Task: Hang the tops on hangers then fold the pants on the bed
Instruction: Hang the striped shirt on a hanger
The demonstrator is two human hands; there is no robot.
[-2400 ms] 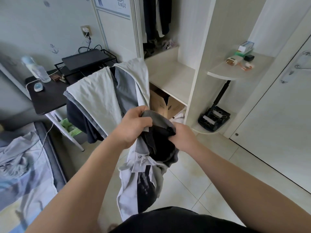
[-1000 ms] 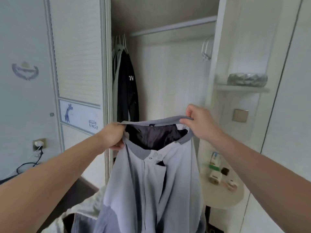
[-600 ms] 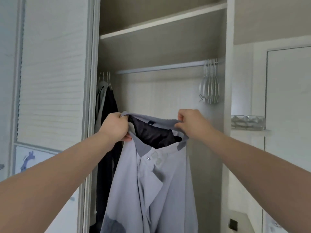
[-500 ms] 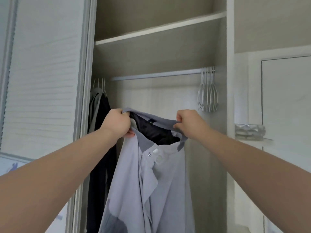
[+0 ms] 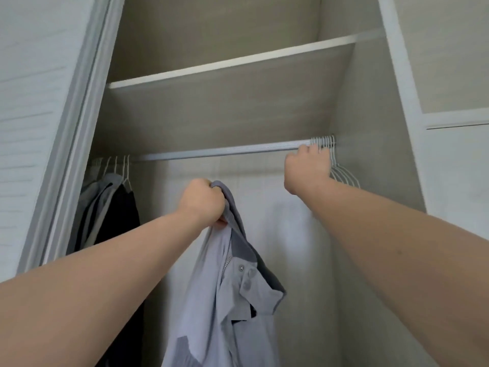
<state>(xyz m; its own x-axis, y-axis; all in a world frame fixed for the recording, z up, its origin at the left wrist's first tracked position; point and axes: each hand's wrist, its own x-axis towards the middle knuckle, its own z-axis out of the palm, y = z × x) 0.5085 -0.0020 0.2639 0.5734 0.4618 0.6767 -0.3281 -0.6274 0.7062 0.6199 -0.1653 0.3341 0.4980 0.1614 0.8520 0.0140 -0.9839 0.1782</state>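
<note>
head view, inside an open wardrobe: we are looking up at the hanging rail. our left hand is clenching the collar of a pale grey top, holding it in mid-air below the rail and about midway along it. the garment is hanging down from that fist, clear of the rail. its darker grey collar band and snap buttons are facing us, a dark lining is showing at the neck, and its lower part is running out of the bottom of the picture. our right hand is reaching to the far right end of the rail, its fingers curling round the necks of a tight bunch of empty white hangers hooked there; how many it is gripping we cannot tell. at the left end of the rail, grey and black clothes are hanging well apart from the top. a pale shelf is crossing the wardrobe above the rail, and a slatted sliding door is standing at the left.
</note>
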